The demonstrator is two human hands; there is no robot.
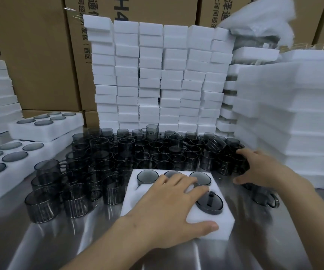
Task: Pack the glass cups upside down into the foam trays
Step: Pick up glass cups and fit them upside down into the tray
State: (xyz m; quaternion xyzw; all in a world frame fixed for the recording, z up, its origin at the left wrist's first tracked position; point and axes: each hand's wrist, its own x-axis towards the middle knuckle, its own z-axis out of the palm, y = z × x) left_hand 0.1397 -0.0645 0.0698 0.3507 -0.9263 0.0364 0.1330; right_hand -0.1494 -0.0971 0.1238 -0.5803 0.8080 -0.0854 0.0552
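My left hand (pixel 169 209) lies flat and relaxed on the foam tray (pixel 206 218), thumb along its front edge. Four inverted cups (pixel 147 177) sit in its pockets. My right hand (pixel 262 168) curls round a smoked-glass cup (pixel 242 166) at the right edge of the loose cups (pixel 147 152) (crowded on the steel table (pixel 40 240)).

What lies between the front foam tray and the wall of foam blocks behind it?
A crowd of loose dark glass cups, seen in the head view.
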